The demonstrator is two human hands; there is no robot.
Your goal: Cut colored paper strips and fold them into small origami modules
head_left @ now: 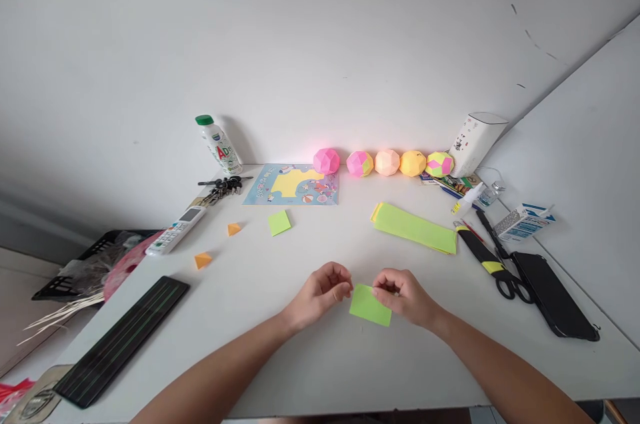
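A small green paper square (369,306) lies near the front middle of the white table (300,257). My right hand (404,297) pinches its upper right corner with curled fingers. My left hand (320,293) is curled in a pinch at the paper's upper left corner, touching or nearly touching it. Farther back lie another green paper square (279,222), a stack of green paper strips (414,228) and two small orange folded paper pieces (203,260) (233,229).
Several folded paper balls (387,163) line the wall, beside a white carton (474,143). A bottle (219,145), keys (221,189), a remote (175,231), a sticker sheet (293,185) and a dark keyboard (123,340) sit left. Scissors (503,264), a phone (555,296) and a cutter (481,252) lie right.
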